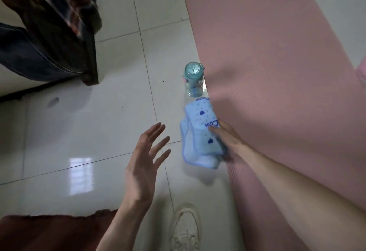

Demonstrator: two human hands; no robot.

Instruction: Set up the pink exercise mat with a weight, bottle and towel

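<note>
The white tiled floor (83, 131) takes up most of what I see, glossy enough to mirror a window in one tile. Across the right side runs the pink exercise mat (277, 52), laid flat and stretching away from the person at a slant, its long left edge passing just beside the other things. At the upper left stands dark wooden furniture (90, 52) with plaid cloth (65, 3) and a dark blue cover (29, 56) draped over it. A reddish-brown rug (49, 233) lies at the bottom left corner, and a white sneaker (185, 229) shows at the bottom edge on the tiles. The left hand (146, 159) hovers over the floor with palm open and fingers spread wide, holding nothing. The right hand (227, 137) reaches in from the right across the mat's edge and grips a folded light blue towel (200, 133) printed with dark blue hearts and lettering; the towel hangs over the tiles just beside the mat, whether it touches the floor I cannot tell. Just beyond the towel a clear water bottle (193, 79) with a teal lid stands upright on the floor, close against the mat's edge. A small pink object (361, 74) peeks in at the right border, too cut off to identify.
</note>
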